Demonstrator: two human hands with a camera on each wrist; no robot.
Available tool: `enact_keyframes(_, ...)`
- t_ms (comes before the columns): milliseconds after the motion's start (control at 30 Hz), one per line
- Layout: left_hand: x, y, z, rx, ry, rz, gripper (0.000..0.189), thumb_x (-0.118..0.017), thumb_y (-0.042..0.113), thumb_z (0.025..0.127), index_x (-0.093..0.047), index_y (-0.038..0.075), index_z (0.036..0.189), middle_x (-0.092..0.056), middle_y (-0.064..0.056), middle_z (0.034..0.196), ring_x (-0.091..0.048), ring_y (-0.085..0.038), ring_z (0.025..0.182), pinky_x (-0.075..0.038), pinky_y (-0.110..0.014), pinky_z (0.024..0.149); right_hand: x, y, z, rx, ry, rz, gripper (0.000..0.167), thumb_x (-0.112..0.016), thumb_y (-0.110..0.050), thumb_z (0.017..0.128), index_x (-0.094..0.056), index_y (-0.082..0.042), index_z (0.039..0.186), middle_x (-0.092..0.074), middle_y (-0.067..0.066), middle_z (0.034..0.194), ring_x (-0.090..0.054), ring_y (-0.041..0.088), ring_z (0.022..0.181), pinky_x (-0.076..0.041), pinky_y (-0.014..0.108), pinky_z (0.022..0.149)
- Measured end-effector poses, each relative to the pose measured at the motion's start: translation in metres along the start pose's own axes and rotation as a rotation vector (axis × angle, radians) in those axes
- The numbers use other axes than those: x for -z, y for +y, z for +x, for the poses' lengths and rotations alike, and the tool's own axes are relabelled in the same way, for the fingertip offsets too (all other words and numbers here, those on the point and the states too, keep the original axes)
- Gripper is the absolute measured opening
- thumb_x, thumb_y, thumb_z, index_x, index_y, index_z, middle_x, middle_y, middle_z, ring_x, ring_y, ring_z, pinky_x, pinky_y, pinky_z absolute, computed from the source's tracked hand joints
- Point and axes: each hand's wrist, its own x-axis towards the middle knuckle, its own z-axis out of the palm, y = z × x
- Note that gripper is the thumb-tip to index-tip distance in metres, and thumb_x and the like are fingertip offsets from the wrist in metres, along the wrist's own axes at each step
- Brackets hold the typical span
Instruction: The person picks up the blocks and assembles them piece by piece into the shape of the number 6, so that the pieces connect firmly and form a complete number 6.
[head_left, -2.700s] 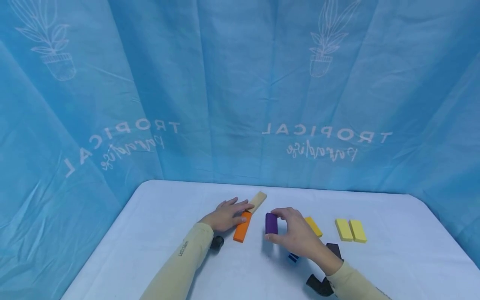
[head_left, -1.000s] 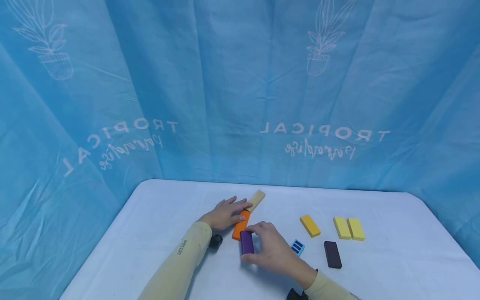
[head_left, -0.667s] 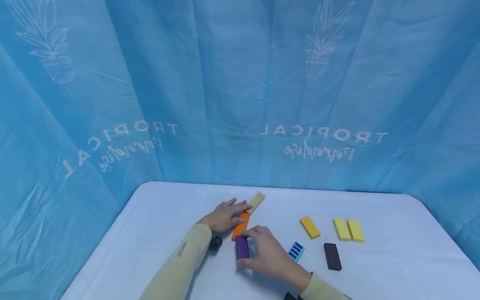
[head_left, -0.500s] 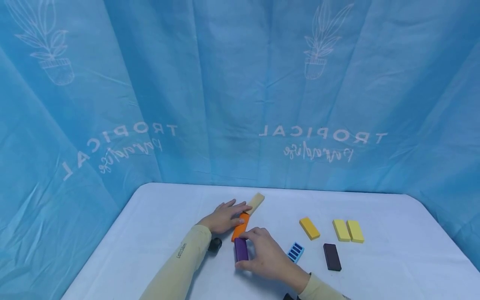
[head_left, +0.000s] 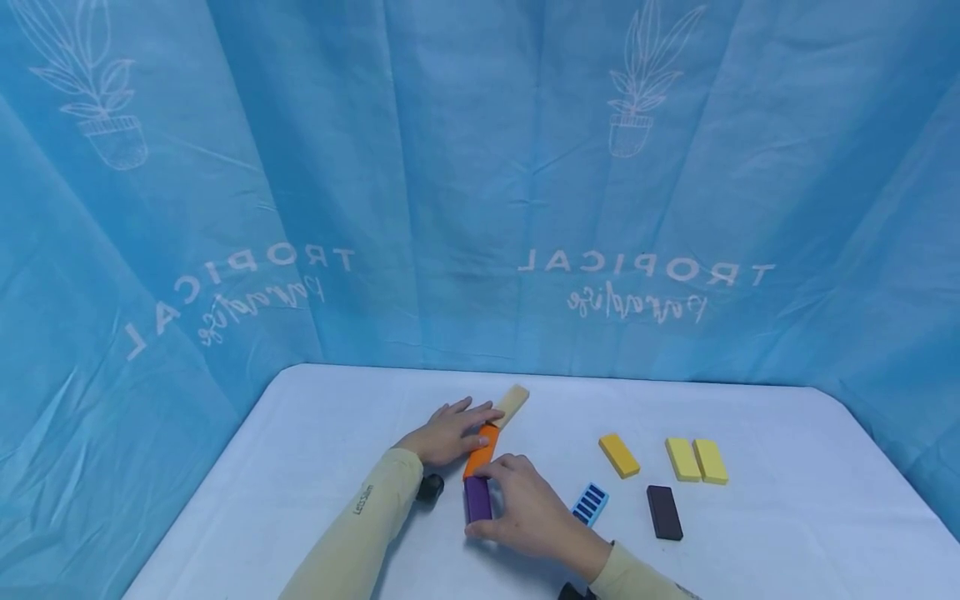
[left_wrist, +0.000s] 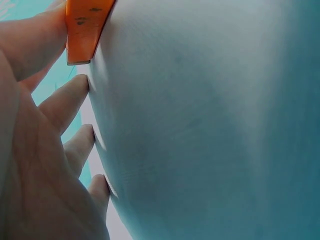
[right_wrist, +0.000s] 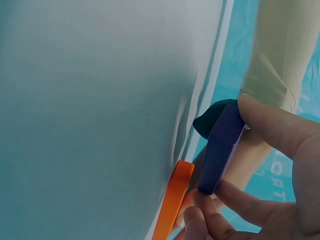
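Observation:
In the head view my right hand (head_left: 528,512) pinches a purple block (head_left: 477,500) between thumb and fingertips, at the near end of an orange block (head_left: 481,452). In the right wrist view the purple block (right_wrist: 220,147) looks close to the orange block (right_wrist: 172,200); whether they touch I cannot tell. My left hand (head_left: 447,433) lies with spread fingers on the table, its thumb against the orange block and a fingertip at a cream block (head_left: 513,404). The left wrist view shows the orange block (left_wrist: 86,30) beside the thumb, other fingertips resting on the cloth.
To the right lie an amber block (head_left: 619,456), two pale yellow blocks (head_left: 697,461) side by side, a dark block (head_left: 664,512) and a light blue piece with dark bars (head_left: 590,504), partly behind my right hand. A white-covered table (head_left: 787,517) meets a blue curtain (head_left: 465,167).
My right hand has brought the purple block left and toward me, then down to the orange block's near end. The left hand has stayed almost in place.

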Motion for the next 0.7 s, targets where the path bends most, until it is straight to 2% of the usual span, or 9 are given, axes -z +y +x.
enact_keyframes(267,0.0000,0.0001,0.0002,0.004,-0.004,-0.001,0.049,-0.053,0.032,0.104,-0.046,0.025,0.152,-0.033,-0.004,0.162,-0.017,-0.035,0.152,-0.008,-0.058,0.121,-0.0044,-0.0007,0.0062,0.013,-0.009,-0.062,0.076,-0.084,-0.055,0.075,-0.064,-0.010,0.133,-0.061,0.007,0.124,-0.053,0.019,0.108,-0.052,0.039,0.091)
enact_keyframes(700,0.0002,-0.0002,0.0020,0.002,-0.005,-0.001,0.048,-0.053,0.031,0.105,-0.046,0.025,0.152,-0.033,-0.005,0.162,-0.017,-0.035,0.152,-0.008,-0.058,0.121,-0.0082,-0.0039,0.0077,0.020,-0.010,-0.095,0.074,-0.085,-0.054,0.074,-0.065,-0.010,0.130,-0.060,0.007,0.121,-0.052,0.018,0.104,-0.051,0.036,0.088)
